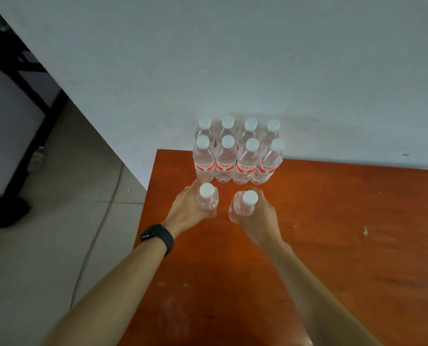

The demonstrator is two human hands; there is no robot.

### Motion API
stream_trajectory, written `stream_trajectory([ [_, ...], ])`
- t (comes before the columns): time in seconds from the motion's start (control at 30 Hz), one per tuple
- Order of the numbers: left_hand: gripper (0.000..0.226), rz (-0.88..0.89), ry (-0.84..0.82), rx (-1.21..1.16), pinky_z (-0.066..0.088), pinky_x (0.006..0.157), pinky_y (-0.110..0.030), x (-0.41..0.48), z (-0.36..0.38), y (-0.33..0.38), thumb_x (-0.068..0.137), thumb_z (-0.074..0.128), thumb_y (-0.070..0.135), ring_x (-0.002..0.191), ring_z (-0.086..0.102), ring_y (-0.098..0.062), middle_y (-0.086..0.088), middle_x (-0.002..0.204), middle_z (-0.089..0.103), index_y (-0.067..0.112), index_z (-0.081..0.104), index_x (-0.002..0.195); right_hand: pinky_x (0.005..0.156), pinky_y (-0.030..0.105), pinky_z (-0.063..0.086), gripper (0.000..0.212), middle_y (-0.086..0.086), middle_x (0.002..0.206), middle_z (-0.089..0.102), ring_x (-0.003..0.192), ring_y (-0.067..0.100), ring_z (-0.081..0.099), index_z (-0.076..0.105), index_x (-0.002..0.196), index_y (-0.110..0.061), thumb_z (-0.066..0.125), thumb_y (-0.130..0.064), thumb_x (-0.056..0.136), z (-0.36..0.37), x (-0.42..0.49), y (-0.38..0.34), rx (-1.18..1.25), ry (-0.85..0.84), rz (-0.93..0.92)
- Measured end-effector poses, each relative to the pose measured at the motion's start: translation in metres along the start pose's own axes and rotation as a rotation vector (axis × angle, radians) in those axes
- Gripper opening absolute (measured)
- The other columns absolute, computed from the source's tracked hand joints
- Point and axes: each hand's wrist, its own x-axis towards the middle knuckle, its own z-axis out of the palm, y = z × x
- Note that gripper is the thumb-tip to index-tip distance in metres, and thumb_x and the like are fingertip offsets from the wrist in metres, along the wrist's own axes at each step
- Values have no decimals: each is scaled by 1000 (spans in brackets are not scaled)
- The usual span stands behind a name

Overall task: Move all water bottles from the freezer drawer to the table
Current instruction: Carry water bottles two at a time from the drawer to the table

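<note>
Head cam view, looking down at an orange-brown table (333, 221) pushed against a pale wall (233, 58). Eight water bottles (238, 156) with white caps and red labels stand upright at the table's far edge, center of the frame, packed in two rows of four. Just in front of them, the left hand (186, 208) is wrapped around one bottle (207, 199), and the right hand (256, 217) is wrapped around another bottle (244, 204), both upright over the tabletop. Can't tell if their bases touch the wood. A black smartwatch (158, 237) sits on the left wrist. Grey tiled floor (45, 245) fills the lower left.
</note>
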Motion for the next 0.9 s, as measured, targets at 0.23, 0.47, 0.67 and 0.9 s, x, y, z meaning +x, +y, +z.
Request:
stream_trajectory([
  [0.23,89,-65,-13,-119,51,92,-26,-4,4,-20,70,89,44,116,57,-10,19,128,55,49,30,136,97,41,53,102,-11,140,52,123,11,52,19,144,-41,88,-46,68,9,5,19,102,-36,4],
  [0.47,98,-161,28,-249,47,102,-32,-9,23,-33,74,89,40,126,53,-10,15,140,49,40,22,146,94,18,43,98,-16,141,52,126,11,55,23,149,-39,85,-43,73,26,5,53,189,-202,138],
  [0.67,90,-207,51,-260,46,96,-22,-4,32,-42,80,84,44,126,57,-13,10,142,55,36,27,149,91,20,51,84,-8,138,58,122,14,60,30,151,-24,77,-41,84,46,9,60,164,-146,162],
  [0.9,79,-141,-13,-189,46,102,-30,16,26,-44,88,76,38,130,56,-17,9,144,55,45,24,147,92,23,50,86,-9,137,58,121,14,60,26,152,-28,77,-40,84,57,31,45,169,-134,128],
])
